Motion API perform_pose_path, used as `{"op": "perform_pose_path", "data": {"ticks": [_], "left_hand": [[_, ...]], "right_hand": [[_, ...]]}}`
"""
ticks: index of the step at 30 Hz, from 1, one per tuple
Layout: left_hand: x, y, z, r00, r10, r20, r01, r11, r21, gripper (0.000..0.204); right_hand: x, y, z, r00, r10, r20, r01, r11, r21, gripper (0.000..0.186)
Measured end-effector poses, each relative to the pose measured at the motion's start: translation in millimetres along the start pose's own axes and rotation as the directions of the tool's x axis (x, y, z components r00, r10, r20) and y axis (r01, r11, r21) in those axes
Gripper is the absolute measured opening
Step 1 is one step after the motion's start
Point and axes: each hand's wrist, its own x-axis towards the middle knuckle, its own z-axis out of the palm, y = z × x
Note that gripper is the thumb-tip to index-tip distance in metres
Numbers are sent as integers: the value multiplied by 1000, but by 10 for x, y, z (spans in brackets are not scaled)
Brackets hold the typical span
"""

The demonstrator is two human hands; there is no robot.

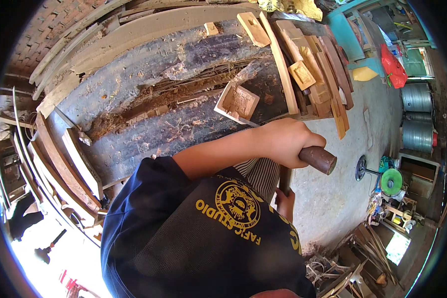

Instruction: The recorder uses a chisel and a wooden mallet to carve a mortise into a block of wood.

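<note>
My left hand (293, 141) is closed around the brown wooden handle (319, 159) of a chisel, its butt end pointing to the lower right. The narrow metal blade (247, 122) runs left to the near corner of a pale wooden block (253, 99) with a rough square hollow. Whether the tip touches the wood I cannot tell. Lower down, beside my shirt and a striped trouser leg (257, 175), my right hand (284, 203) is partly hidden. Its fingers seem curled round a brownish piece that I cannot make out.
The dark, worn workbench (159, 136) has a long broken trough full of chips. Planks (281, 69) and a small hollowed block (301, 75) lie at its right. Curved boards (67, 169) stand at left. A green fan (391, 182) and scrap wood (377, 248) are right.
</note>
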Motion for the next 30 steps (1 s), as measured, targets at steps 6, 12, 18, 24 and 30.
{"op": "perform_pose_path", "data": {"ticks": [6, 12, 18, 24, 30], "left_hand": [[21, -49, 1, 1000, 0, -18, 0, 1000, -13, 27], [11, -41, -12, 997, 3, -79, -6, 999, -38, 28], [-33, -142, -76, 989, -11, -144, -9, 990, -139, 24], [-59, -118, -58, 988, -21, -155, 10, 997, -71, 23], [-73, -68, -17, 983, -62, -175, 69, 997, 37, 26]], "right_hand": [[-656, -819, -590, 927, -254, -274, 368, 753, 546, 42], [-1321, -1919, -786, 619, -692, -373, 785, 529, 322, 57], [-1487, -1956, -787, 898, -440, -25, 439, 898, -26, 45], [-1508, -2150, -830, 635, -731, -249, 766, 638, 81, 64], [-1391, -2100, -755, 534, -794, -291, 829, 559, -5, 81]]}}
